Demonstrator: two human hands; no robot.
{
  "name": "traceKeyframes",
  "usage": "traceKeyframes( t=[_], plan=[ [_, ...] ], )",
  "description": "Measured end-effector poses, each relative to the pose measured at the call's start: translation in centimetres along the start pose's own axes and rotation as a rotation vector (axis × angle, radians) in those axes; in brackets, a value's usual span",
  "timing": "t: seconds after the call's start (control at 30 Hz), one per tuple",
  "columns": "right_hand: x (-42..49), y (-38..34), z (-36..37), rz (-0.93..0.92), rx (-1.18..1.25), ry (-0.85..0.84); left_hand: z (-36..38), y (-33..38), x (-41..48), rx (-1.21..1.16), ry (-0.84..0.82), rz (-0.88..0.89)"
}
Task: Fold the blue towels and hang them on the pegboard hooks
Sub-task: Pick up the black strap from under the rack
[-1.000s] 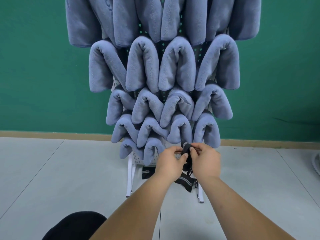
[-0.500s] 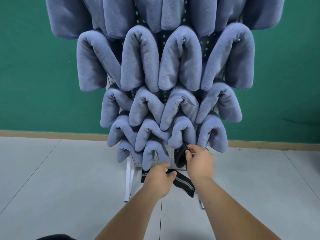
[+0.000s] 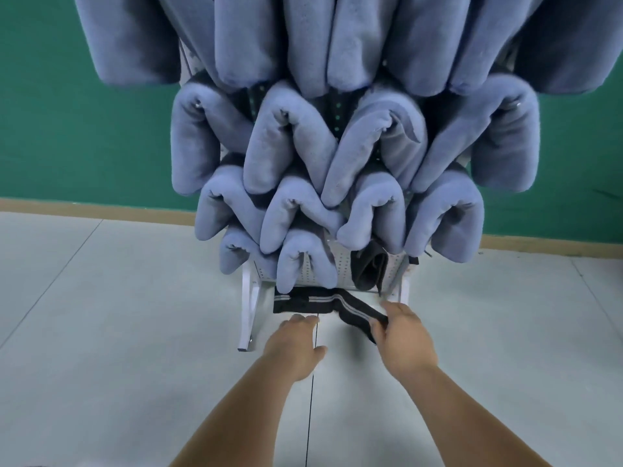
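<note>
Folded blue towels [image 3: 293, 136] drape in overlapping rows over the white pegboard [image 3: 340, 267].

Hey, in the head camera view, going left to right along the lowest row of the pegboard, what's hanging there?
blue towel at the left end → second blue towel → dark grey cloth, hanging folded and the only piece in that row that isn't blue.

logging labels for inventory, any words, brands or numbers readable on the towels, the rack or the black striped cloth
None: no readable text anywhere. The folded blue plush towels, the white perforated metal pegboard and the black cloth band with grey stripes show no words, numbers or logos.
</note>
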State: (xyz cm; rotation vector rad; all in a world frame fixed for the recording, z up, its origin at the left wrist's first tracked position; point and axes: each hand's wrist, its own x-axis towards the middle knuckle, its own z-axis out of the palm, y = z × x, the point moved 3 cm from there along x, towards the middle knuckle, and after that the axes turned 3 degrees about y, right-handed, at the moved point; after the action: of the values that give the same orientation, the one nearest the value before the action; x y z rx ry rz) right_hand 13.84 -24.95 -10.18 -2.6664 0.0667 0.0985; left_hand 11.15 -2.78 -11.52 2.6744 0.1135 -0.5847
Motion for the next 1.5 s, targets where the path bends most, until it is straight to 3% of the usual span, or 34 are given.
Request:
traceKeyframes(
  t=[0.13,0.33,0.57,0.77,0.87,1.13,1.27,1.4,1.5],
  plan=[
    [0.8,1.9,4.0,-0.043,-0.249,-0.37,2.1,-0.6,1.4,0.137,-0.091,0.047],
    [3.8,1.4,8.3,-0.118,-0.389,-0.553,4.3,-3.3,2.4,0.139,-0.143,0.023],
    [7.6,-3.9,13.0,-0.394,-0.408,-0.489,5.0,-8.1,1.6,0.108,-0.128,-0.077],
    [7.7,-4.2,16.2,-0.312,-0.51,-0.557,5.4,-11.4,1.1,0.03,-0.094,-0.165],
    [4.8,-3.5,16.4,-0.37,-0.538,-0.481,5.7,-11.8,1.4,-0.033,-0.074,-0.209],
    [-4.6,-2.3,17.4,-0.319,-0.33,-0.5,7.5,-10.7,1.1,-0.19,-0.064,-0.307],
    [-3.9,-2.1,17.0,-0.237,-0.246,-0.351,8.1,-10.5,0.2,-0.196,-0.074,-0.277],
    [-1.4,-3.7,17.2,-0.199,-0.123,-0.457,8.7,-10.5,-0.4,-0.217,-0.162,-0.2],
    [0.5,-5.9,17.7,-0.327,-0.159,-0.496,9.0,-10.8,-0.7,-0.17,-0.212,-0.152]
  ],
)
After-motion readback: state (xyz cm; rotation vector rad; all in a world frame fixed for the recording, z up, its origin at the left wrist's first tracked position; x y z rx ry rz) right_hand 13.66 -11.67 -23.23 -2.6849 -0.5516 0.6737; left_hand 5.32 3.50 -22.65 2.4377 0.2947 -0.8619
